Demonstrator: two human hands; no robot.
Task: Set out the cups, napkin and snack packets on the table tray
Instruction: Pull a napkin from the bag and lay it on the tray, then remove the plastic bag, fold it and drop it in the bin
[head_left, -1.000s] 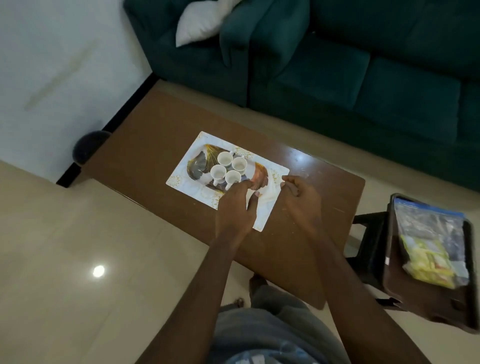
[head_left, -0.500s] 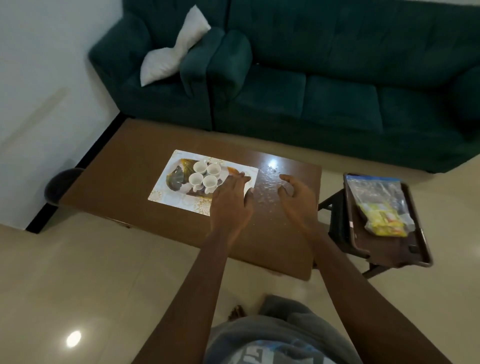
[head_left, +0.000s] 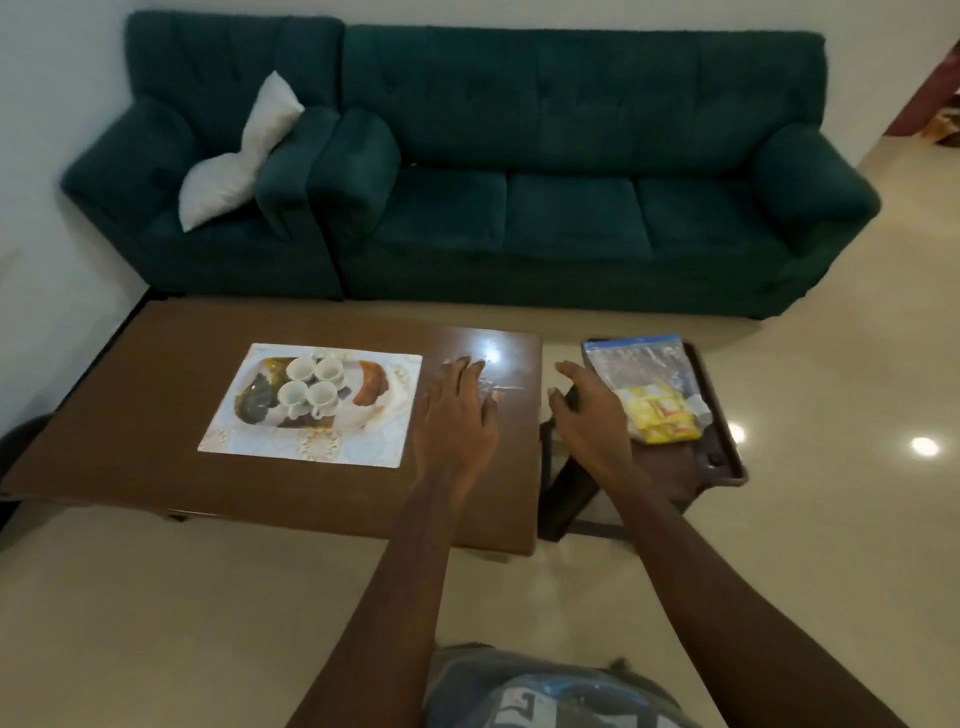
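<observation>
At your far left, a dark round object (head_left: 21, 441) sits on the floor by the left end of the brown wooden coffee table (head_left: 130, 415); it is mostly cut off, so you cannot tell what it is. The table's far long edge faces a dark green fabric sofa (head_left: 571, 208) with a white cushion (head_left: 239, 161) on its left seat, and a strip of pale tiled floor (head_left: 156, 597) runs between them. There is wide bare floor along the near edge too.

A rectangular printed mat (head_left: 311, 449) lies flat on the table top, well inside every edge, with bare wood to its left. Four small white cups (head_left: 310, 387) stand upright on it in a tight square, touching or nearly so.

Your left hand (head_left: 460, 421) is just right of the mat's right edge, over the table's right end. It is palm down with fingers straight and slightly spread, grasping nothing; you cannot tell whether it rests on the wood.

Your right hand (head_left: 589, 421) is past the table's right edge, over the narrow gap beside it. Its fingers are loosely curved and released, close to the left rim of a dark brown tray (head_left: 727, 460) that stands on a low dark stand.

On that tray lies a clear zip bag (head_left: 639, 358) with a blue seal strip. Yellow snack packets (head_left: 662, 415) lie beside it, just right of your fingers. Open floor lies right of the tray.
</observation>
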